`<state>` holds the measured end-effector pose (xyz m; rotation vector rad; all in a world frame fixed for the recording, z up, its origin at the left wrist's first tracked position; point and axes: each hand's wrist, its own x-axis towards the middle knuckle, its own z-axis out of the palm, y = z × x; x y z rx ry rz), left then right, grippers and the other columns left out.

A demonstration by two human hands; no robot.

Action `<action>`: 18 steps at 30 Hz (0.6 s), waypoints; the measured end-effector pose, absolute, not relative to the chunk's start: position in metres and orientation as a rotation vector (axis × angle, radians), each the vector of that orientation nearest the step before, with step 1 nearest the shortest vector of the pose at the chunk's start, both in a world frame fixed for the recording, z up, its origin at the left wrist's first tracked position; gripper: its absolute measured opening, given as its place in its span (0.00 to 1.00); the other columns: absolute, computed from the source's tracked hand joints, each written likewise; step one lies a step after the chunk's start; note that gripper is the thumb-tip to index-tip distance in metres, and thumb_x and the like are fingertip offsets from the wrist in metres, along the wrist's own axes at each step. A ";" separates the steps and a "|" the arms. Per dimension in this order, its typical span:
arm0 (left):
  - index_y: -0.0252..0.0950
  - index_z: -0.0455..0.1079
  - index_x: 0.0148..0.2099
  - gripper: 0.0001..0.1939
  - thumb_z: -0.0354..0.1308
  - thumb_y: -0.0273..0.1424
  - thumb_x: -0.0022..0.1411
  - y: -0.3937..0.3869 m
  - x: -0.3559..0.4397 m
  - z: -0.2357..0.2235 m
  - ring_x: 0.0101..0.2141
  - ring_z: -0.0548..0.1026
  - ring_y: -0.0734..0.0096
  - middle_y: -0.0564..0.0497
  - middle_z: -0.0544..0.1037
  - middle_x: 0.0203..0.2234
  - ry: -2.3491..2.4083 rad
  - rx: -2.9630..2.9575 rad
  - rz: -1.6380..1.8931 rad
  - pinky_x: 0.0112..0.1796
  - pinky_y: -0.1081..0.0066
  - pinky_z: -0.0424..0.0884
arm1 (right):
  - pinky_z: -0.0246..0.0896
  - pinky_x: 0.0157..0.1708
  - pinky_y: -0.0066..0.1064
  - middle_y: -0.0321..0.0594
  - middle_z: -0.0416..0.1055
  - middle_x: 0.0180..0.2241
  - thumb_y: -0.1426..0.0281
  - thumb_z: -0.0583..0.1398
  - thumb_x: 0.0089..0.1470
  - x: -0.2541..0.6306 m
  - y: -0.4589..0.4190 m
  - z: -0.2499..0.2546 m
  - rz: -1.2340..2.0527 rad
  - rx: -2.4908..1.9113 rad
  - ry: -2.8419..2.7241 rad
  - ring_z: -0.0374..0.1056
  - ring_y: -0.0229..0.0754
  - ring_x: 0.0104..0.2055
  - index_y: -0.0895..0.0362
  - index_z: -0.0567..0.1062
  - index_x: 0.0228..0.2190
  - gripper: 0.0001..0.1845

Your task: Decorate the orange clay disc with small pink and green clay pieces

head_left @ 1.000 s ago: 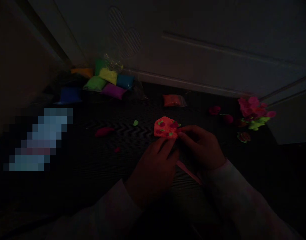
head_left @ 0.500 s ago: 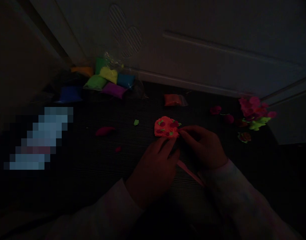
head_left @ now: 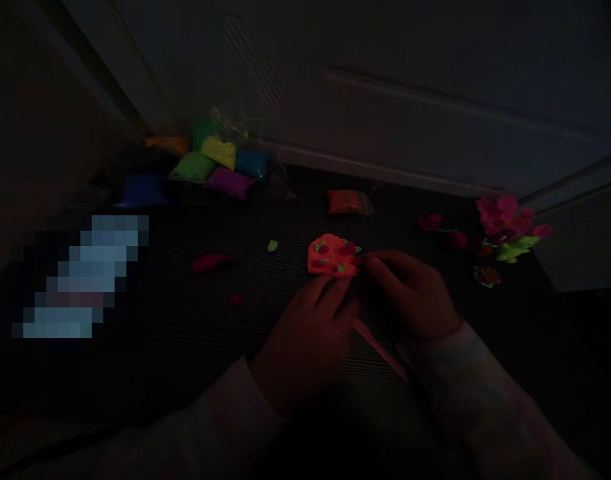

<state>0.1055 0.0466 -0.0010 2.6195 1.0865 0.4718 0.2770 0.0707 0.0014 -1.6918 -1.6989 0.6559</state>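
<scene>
Orange clay piece (head_left: 330, 256) lies between both hands' fingers (head_left: 374, 260)

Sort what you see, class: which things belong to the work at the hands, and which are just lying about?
In work:
decorated orange piece, at left hand and right hand

Apparently lying about:
green scrap
purple packet
pink strip

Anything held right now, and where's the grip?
Left hand: fingertips at the near edge of the orange clay piece. Right hand: fingertips at its right edge. Too dark to tell whether either truly grips.
</scene>
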 end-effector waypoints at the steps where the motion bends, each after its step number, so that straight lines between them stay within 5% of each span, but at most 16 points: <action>1: 0.34 0.63 0.49 0.16 0.46 0.29 0.58 0.047 0.105 -0.001 0.52 0.58 0.60 0.45 0.62 0.52 1.083 2.617 0.481 0.50 0.62 0.59 | 0.61 0.30 0.29 0.37 0.72 0.31 0.62 0.54 0.50 0.278 0.071 0.002 0.679 -1.692 -1.657 0.67 0.38 0.32 0.55 0.72 0.33 0.12; 18: 0.33 0.66 0.44 0.12 0.47 0.28 0.58 0.040 0.089 0.009 0.46 0.63 0.64 0.47 0.70 0.44 1.241 2.573 0.712 0.45 0.62 0.64 | 0.60 0.40 0.35 0.40 0.70 0.38 0.70 0.53 0.51 0.279 0.074 -0.003 0.506 -1.475 -2.027 0.65 0.40 0.40 0.54 0.69 0.39 0.12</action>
